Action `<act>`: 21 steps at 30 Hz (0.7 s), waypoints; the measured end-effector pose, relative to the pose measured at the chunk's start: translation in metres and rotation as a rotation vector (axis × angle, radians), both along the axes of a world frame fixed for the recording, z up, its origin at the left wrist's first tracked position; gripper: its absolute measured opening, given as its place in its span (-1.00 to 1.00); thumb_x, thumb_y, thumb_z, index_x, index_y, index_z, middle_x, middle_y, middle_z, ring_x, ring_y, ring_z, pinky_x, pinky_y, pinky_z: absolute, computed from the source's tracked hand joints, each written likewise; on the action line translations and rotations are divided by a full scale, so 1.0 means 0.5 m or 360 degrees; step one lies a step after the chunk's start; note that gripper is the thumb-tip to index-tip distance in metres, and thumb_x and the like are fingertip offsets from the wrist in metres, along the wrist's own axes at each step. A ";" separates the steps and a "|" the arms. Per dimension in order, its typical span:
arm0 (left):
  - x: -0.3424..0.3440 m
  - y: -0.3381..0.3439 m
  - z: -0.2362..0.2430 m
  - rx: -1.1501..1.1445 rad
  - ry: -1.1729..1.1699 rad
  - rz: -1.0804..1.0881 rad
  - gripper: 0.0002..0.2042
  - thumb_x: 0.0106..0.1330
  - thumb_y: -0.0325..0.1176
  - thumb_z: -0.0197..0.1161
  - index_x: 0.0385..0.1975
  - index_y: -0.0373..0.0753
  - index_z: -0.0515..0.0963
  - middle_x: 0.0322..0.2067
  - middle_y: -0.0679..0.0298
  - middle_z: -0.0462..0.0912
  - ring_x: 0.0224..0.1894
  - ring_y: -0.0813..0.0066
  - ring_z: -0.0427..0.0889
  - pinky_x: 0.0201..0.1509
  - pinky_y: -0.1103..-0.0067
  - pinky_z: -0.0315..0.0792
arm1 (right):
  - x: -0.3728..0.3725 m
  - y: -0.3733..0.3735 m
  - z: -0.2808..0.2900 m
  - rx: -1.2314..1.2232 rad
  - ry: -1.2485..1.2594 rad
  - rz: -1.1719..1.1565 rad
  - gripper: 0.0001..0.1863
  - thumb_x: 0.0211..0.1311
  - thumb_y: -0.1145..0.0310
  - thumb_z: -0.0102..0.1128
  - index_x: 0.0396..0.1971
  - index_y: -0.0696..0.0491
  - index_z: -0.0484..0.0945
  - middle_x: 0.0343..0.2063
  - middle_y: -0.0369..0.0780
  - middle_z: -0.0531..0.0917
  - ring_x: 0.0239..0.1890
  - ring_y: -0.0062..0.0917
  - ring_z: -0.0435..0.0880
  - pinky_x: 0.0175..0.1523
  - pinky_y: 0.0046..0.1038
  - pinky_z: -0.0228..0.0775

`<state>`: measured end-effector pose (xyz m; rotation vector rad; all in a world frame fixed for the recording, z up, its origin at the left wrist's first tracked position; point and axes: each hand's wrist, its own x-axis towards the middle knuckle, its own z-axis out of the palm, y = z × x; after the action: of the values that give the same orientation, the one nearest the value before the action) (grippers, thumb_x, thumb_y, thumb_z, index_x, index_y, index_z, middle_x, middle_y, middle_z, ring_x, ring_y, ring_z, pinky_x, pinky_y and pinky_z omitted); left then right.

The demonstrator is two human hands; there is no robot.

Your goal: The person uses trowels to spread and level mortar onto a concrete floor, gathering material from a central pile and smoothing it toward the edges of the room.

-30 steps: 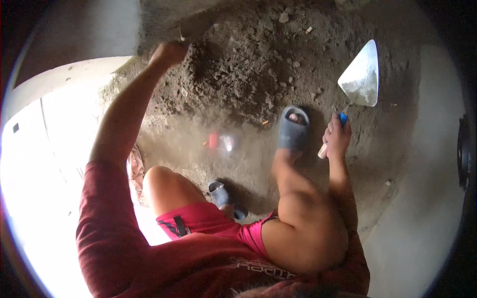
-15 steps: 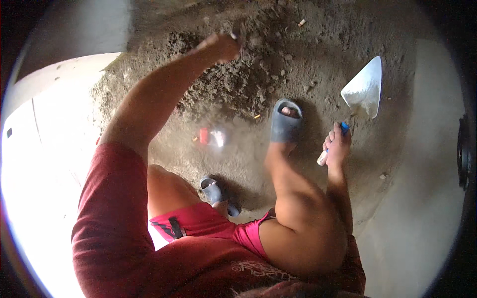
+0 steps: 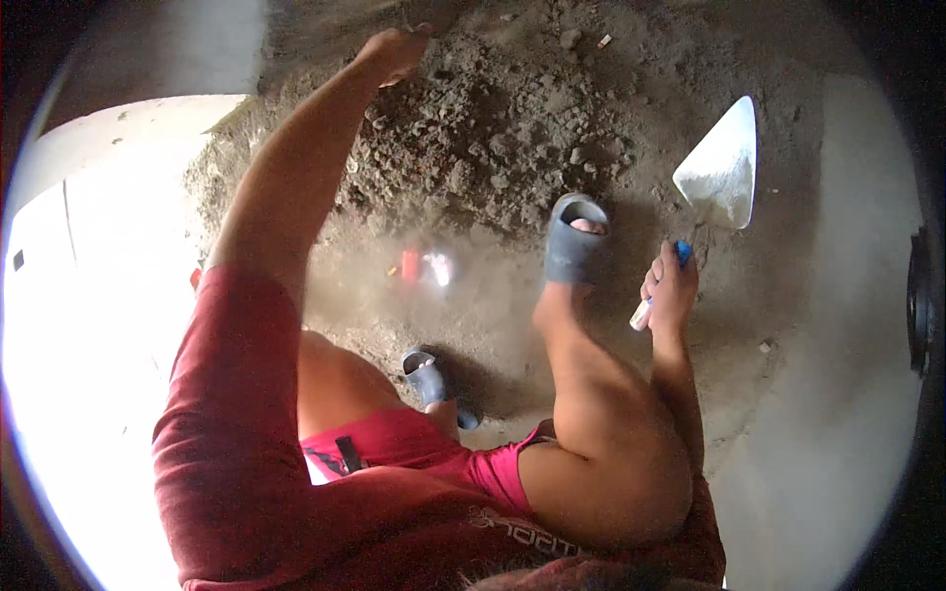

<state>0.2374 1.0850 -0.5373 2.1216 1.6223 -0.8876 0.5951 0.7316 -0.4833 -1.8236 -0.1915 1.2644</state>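
My right hand (image 3: 672,293) is closed round the blue-and-white handle of a pointed trowel (image 3: 721,169). Its shiny metal blade lies low over the ground, directed away from me. My left arm reaches far forward, and my left hand (image 3: 394,56) is closed at the far left edge of a heap of loose, crumbly grey-brown soil or mortar (image 3: 483,148). Something dark shows by its fingers, too unclear to name. The heap spreads between my left forearm and my right foot, in a grey slide sandal (image 3: 574,246).
My left foot wears a matching sandal (image 3: 424,374). Between my feet and the heap lies a small red object (image 3: 410,264) beside a bright, shiny patch. A small orange-and-white stub (image 3: 604,41) rests at the far side. Pale walls stand left and right (image 3: 857,295).
My left hand has moved farther away and to the left, uncovering more of the heap, whose lumps lie more spread out. My right hand with the trowel has stayed nearly still.
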 end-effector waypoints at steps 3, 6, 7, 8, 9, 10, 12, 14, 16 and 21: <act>0.067 -0.040 -0.089 0.0192 0.0018 -0.0451 -0.46 0.42 -0.31 0.12 0.37 -0.19 0.19 -0.06 -0.05 0.64 -0.22 0.22 0.73 -0.30 0.42 0.68 | 0.009 -0.025 -0.010 -0.0052 -0.0048 -0.0039 -0.75 0.33 0.20 0.16 -0.44 -0.08 0.29 -0.71 -0.44 0.30 -0.80 -0.70 0.22 -0.74 -0.57 0.06; 0.095 -0.114 -0.129 0.0301 0.0174 -0.1043 -0.42 0.38 -0.34 0.19 0.36 -0.26 0.19 -0.07 -0.03 0.65 -0.23 0.26 0.74 -0.34 0.48 0.69 | 0.017 -0.011 -0.025 0.0001 0.0023 -0.0078 -0.76 0.33 0.22 0.15 -0.44 -0.08 0.29 -0.71 -0.43 0.29 -0.80 -0.69 0.21 -0.73 -0.56 0.06; 0.119 -0.135 -0.113 0.0196 0.0181 -0.1016 -0.43 0.38 -0.35 0.19 0.36 -0.27 0.19 -0.04 -0.01 0.64 -0.20 0.27 0.73 -0.33 0.49 0.70 | 0.024 -0.015 -0.040 0.0063 0.0117 -0.0104 -0.76 0.33 0.23 0.14 -0.45 -0.08 0.29 -0.71 -0.43 0.28 -0.80 -0.68 0.20 -0.73 -0.55 0.05; 0.127 -0.161 -0.086 -0.0176 0.0076 -0.0797 -0.46 0.39 -0.36 0.16 0.35 -0.27 0.20 -0.02 0.01 0.63 -0.14 0.28 0.72 -0.32 0.49 0.70 | 0.028 -0.013 -0.041 0.0135 0.0207 -0.0130 -0.76 0.33 0.24 0.14 -0.46 -0.08 0.29 -0.71 -0.43 0.28 -0.80 -0.68 0.20 -0.73 -0.54 0.05; 0.135 -0.186 -0.058 -0.0525 0.0014 -0.0528 -0.48 0.41 -0.37 0.12 0.34 -0.27 0.21 0.01 0.03 0.62 -0.08 0.29 0.70 -0.30 0.48 0.70 | 0.024 -0.006 -0.036 0.0088 0.0206 -0.0162 -0.76 0.32 0.24 0.14 -0.47 -0.08 0.29 -0.71 -0.43 0.28 -0.80 -0.67 0.20 -0.73 -0.54 0.04; 0.117 -0.222 -0.072 -0.0605 -0.0045 -0.0471 -0.53 0.43 -0.33 0.08 0.31 -0.25 0.26 -0.01 0.02 0.63 -0.05 0.28 0.69 -0.27 0.44 0.70 | 0.012 0.019 -0.028 0.0072 0.0216 -0.0193 -0.75 0.32 0.24 0.14 -0.48 -0.08 0.29 -0.71 -0.43 0.28 -0.80 -0.67 0.20 -0.72 -0.53 0.03; 0.087 -0.295 -0.077 -0.0579 -0.0110 -0.0457 -0.60 0.47 -0.19 -0.01 0.24 -0.18 0.37 -0.03 0.01 0.63 0.00 0.23 0.67 -0.19 0.35 0.67 | -0.012 0.042 -0.010 0.0063 0.0042 -0.0200 -0.74 0.31 0.22 0.16 -0.48 -0.08 0.28 -0.71 -0.44 0.28 -0.79 -0.68 0.20 -0.71 -0.54 0.01; 0.092 -0.324 -0.004 -0.0439 -0.0087 -0.0603 -0.57 0.47 0.00 -0.09 0.14 -0.08 0.50 -0.04 0.01 0.63 0.02 0.17 0.65 -0.08 0.24 0.63 | -0.001 0.025 -0.019 0.0087 0.0009 -0.0187 -0.74 0.31 0.22 0.17 -0.48 -0.07 0.29 -0.70 -0.44 0.28 -0.79 -0.69 0.21 -0.71 -0.55 0.01; 0.046 -0.270 0.060 -0.0331 -0.0022 -0.0604 -0.58 0.47 -0.02 -0.06 0.16 -0.11 0.48 -0.07 0.01 0.65 -0.02 0.17 0.67 -0.10 0.26 0.64 | -0.014 0.036 0.002 0.0125 0.0039 -0.0118 -0.76 0.31 0.21 0.18 -0.44 -0.07 0.32 -0.68 -0.43 0.31 -0.78 -0.70 0.22 -0.71 -0.56 0.03; -0.105 -0.055 0.069 0.0007 -0.0166 -0.0207 -0.58 0.45 -0.09 0.01 0.19 -0.17 0.43 -0.15 0.02 0.68 -0.13 0.17 0.71 -0.17 0.31 0.66 | 0.027 -0.002 -0.039 0.0057 0.0001 0.0037 -0.78 0.33 0.19 0.17 -0.38 -0.06 0.35 -0.67 -0.41 0.32 -0.79 -0.67 0.24 -0.72 -0.57 0.06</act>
<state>0.1849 1.0575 -0.5029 2.2579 1.4507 -0.7976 0.6086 0.7304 -0.5030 -1.7954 -0.2341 1.2698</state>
